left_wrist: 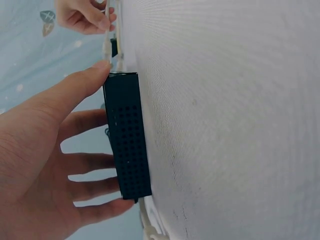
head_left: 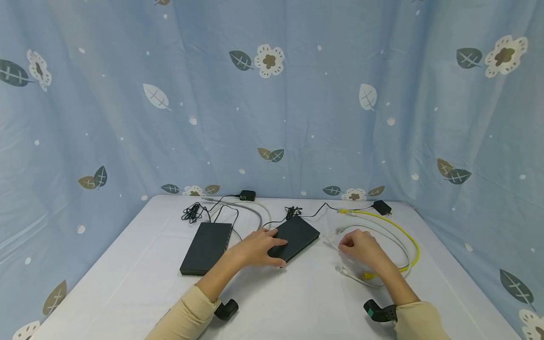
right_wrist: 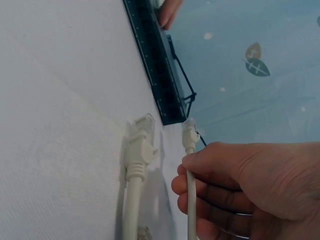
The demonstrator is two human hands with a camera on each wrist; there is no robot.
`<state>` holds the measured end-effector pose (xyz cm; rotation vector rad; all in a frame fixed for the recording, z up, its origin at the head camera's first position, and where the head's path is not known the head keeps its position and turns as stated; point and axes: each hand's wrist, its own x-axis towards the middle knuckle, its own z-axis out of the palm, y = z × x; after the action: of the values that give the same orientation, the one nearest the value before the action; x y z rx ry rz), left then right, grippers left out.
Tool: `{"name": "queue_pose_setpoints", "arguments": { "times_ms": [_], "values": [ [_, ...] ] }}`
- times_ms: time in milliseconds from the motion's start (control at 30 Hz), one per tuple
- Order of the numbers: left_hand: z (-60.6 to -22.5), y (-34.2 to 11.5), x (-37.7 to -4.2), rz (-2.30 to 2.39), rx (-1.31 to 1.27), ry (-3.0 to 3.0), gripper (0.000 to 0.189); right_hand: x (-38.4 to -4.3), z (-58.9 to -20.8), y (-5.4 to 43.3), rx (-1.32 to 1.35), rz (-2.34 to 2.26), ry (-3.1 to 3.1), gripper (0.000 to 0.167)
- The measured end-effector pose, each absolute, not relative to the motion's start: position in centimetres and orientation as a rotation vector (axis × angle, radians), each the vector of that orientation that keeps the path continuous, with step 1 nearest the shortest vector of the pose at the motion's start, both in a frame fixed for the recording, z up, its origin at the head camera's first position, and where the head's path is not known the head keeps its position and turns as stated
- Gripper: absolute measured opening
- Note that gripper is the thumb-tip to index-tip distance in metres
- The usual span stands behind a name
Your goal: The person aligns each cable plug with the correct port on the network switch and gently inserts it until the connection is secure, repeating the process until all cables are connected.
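In the head view, my left hand (head_left: pixel 257 248) holds the left end of a black network switch (head_left: pixel 296 234), which lies angled on the table. The left wrist view has the thumb at one corner of its perforated side (left_wrist: pixel 129 135) and the fingers spread along it. To the right, my right hand (head_left: pixel 363 246) pinches a white Ethernet cable (right_wrist: pixel 191 200) just behind its clear plug (right_wrist: pixel 189 130). This plug points towards the switch's row of ports (right_wrist: pixel 155 65), close to the end; whether they touch I cannot tell. A second white Ethernet plug (right_wrist: pixel 142 132) lies nearby.
Another black box (head_left: pixel 207 248) lies left, beside my left forearm. Behind are black power adapters (head_left: pixel 247 195) (head_left: pixel 382 207) with coiled cords and grey and white cables (head_left: pixel 250 210). A yellow cable (head_left: pixel 410 238) loops around right. Blue curtain (head_left: pixel 272 108) surrounds the white table (head_left: pixel 127 278).
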<state>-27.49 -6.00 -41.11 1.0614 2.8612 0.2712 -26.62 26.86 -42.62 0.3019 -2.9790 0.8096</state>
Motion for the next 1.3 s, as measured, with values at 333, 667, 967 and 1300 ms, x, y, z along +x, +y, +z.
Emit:
{"name": "queue_pose_setpoints", "arguments": {
  "times_ms": [333,667,967,1300],
  "values": [
    [-41.0,-5.8,-27.2,0.28,1.079,2.854,0.062,-26.2,-42.7,25.7,0.278,0.769,-2.973,0.007],
    [-41.0,-5.6,-27.0,0.246,1.038,2.856,0.061,-25.7,-42.7,25.0,0.266,0.722,-2.942,0.008],
    [-40.9,-5.5,-27.0,0.252,1.036,2.852,0.059,-26.1,-43.5,24.7,0.259,0.682,-2.893,0.009],
    [-40.9,-5.5,-27.0,0.247,1.025,2.856,0.058,-26.2,-44.1,24.4,0.289,0.619,-2.819,0.01]
  ]
}}
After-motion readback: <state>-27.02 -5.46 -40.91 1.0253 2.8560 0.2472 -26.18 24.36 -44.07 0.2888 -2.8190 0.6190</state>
